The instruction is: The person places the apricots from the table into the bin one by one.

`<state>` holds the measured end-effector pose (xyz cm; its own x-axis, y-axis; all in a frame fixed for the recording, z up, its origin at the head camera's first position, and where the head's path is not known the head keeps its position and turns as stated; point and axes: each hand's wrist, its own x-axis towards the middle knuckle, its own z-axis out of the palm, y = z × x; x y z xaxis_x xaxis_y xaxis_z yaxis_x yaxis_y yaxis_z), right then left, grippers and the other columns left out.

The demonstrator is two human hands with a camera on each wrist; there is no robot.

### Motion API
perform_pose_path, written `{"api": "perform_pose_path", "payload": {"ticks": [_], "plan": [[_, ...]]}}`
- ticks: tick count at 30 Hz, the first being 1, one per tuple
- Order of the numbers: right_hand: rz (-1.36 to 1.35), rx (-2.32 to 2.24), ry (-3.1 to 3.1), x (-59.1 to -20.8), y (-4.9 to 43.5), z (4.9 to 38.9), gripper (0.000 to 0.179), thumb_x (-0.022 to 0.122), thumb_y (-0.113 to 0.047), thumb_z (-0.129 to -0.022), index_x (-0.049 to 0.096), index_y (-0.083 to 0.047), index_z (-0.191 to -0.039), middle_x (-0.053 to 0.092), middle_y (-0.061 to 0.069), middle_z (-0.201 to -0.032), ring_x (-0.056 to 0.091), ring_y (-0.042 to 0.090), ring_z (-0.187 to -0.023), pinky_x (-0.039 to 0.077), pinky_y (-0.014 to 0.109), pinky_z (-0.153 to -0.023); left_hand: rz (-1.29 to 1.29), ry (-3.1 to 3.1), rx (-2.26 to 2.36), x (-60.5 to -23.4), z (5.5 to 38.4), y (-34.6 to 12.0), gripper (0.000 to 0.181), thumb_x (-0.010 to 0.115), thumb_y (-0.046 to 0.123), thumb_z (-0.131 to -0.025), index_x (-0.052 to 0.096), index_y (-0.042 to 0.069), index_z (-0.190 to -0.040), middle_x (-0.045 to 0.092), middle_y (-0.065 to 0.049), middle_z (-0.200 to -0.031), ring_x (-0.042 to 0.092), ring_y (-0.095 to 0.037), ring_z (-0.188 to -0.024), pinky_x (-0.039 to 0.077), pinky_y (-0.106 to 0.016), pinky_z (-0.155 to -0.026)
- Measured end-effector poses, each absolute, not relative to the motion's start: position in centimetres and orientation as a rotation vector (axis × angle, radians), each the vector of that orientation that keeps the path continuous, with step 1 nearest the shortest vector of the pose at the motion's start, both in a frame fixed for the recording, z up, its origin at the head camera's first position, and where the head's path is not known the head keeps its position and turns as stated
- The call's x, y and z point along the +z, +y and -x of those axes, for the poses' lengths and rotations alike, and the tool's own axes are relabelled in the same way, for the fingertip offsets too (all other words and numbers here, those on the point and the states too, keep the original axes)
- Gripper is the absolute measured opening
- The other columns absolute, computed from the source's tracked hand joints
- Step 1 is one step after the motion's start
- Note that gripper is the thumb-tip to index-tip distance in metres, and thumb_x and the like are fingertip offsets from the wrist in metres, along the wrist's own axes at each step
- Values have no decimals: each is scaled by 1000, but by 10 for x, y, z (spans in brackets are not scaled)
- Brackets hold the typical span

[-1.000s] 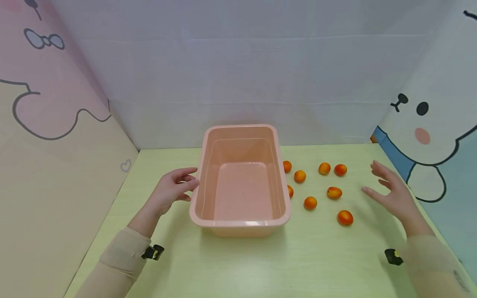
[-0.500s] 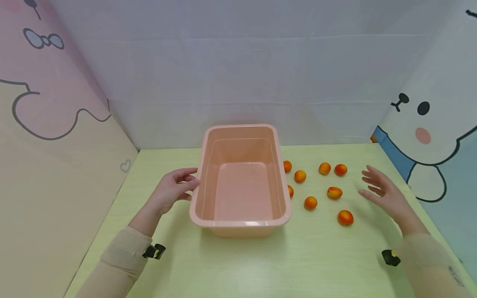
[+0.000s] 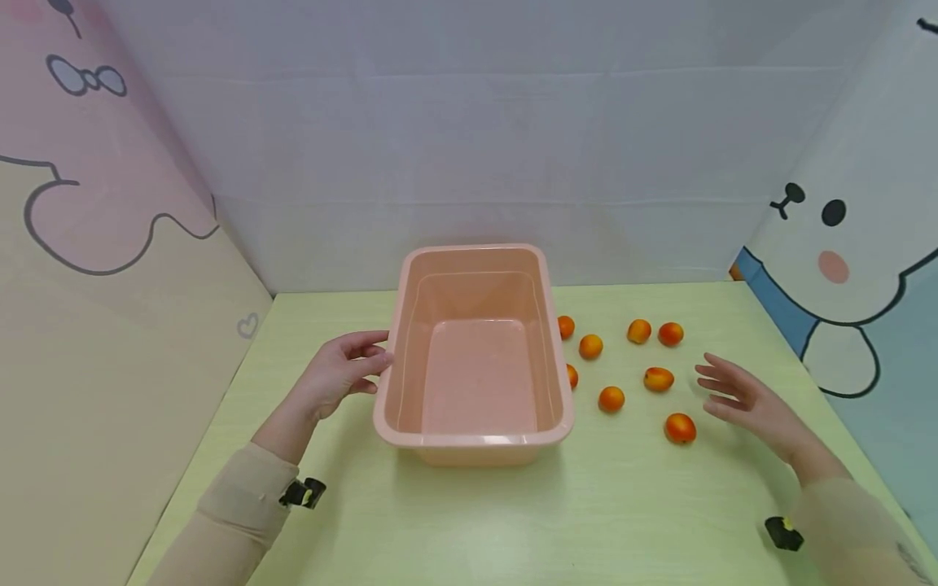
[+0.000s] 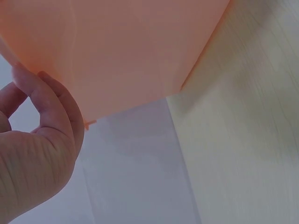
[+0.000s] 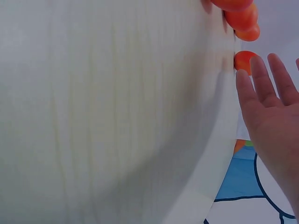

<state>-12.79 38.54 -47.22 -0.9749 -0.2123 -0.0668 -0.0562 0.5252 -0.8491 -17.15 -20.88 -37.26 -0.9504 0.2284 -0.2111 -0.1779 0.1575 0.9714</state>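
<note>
Walls [image 3: 484,146] rise behind the table [image 3: 476,525] and along both sides: plain pale grey at the back, pink and cream with drawn lines on the left, a cartoon face above blue on the right. The table is pale yellow-green with faint grain. On it, left of middle and toward the back, a pink tub [image 3: 479,378] stands upright, mouth up.

Beige sleeves [image 3: 242,509] cover both forearms. The left hand [image 3: 339,374] grasps the tub's left rim, thumb at the edge and fingers bent against the outside. The right hand [image 3: 762,415] hovers above the table, right of the fruits, its fingers loose and released, touching nothing.

Eight orange-red fruits [image 3: 611,399] lie scattered on the table between tub and right hand. Two are partly hidden by the tub's right rim; whether they touch it, I cannot tell. A small black device [image 3: 302,493] sits at each wrist.
</note>
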Motion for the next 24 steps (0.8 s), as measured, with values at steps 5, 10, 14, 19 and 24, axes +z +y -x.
{"api": "perform_pose_path", "payload": {"ticks": [5, 10, 14, 19, 24], "plan": [[296, -1463, 2552, -477, 384, 123, 71, 60, -11, -99, 20, -10, -158, 45, -3, -144, 45, -15, -114, 47, 13, -86, -25, 2102, 1864, -373, 172, -210, 56, 66, 7, -95, 42, -7, -145, 58, -5, -96, 61, -9, -72, 55, -22, -60], [341, -1503, 2529, -478, 382, 120, 70, 61, -7, -98, 23, -8, -157, 46, -13, -139, 47, -13, -115, 45, 11, -88, -6, 2072, 1869, -373, 173, -210, 57, 66, 7, -95, 42, -7, -145, 61, -3, -95, 62, -9, -73, 55, -22, -61], [357, -1511, 2522, -479, 381, 119, 70, 61, -6, -98, 24, -7, -156, 46, -17, -137, 48, -13, -115, 45, 12, -88, -10, 2055, 1870, -371, 173, -210, 58, 66, 8, -95, 41, -7, -146, 63, -3, -95, 63, -10, -74, 56, -22, -62], [320, -1471, 2542, -480, 379, 118, 70, 62, -9, -98, 24, -5, -156, 47, -13, -139, 48, -14, -114, 45, 13, -87, -8, 2042, 1882, -371, 173, -211, 58, 66, 8, -96, 41, -6, -146, 63, -3, -95, 64, -10, -74, 56, -23, -63], [292, -1413, 2556, -481, 378, 118, 71, 63, -13, -98, 23, -4, -155, 44, 20, -145, 47, -15, -112, 45, 14, -87, -24, 2037, 1902, -373, 173, -210, 57, 65, 6, -96, 40, -8, -146, 64, -4, -97, 67, -12, -80, 59, -29, -72]]}}
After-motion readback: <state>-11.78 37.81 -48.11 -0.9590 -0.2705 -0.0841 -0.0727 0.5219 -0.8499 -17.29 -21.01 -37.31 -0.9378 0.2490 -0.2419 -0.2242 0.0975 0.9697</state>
